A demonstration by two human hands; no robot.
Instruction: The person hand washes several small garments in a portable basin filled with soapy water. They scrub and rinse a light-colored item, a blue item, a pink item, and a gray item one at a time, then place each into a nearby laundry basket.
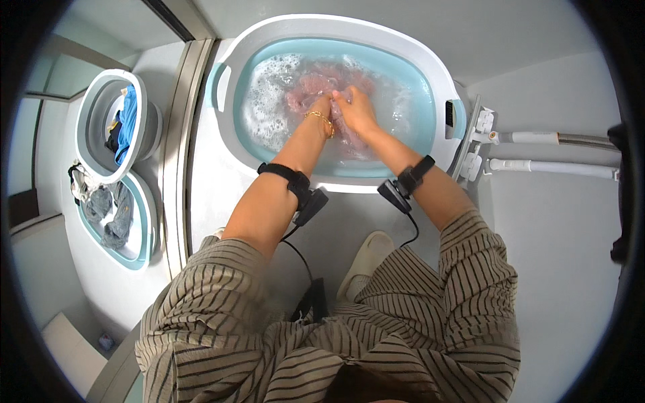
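A pink cloth (316, 84) lies partly under soapy water in a white and light-blue plastic wash tub (421, 55). My left hand (321, 107) grips the cloth near the tub's middle, its fingertips hidden in the wet folds. Close beside it, my right hand (357, 112) holds the same cloth, thumb towards the left hand. A length of the pink fabric hangs down between the wrists into the water. White suds (267, 101) gather along the left side of the tub. A gold bracelet circles my left wrist.
To the left, past a sliding-door track (176, 151), a grey-white basin (83, 131) holds blue and black clothes (127, 123). Below it a second tub (146, 226) holds grey garments (118, 216). White pipes (534, 137) run along the right. Cables hang from both forearm straps.
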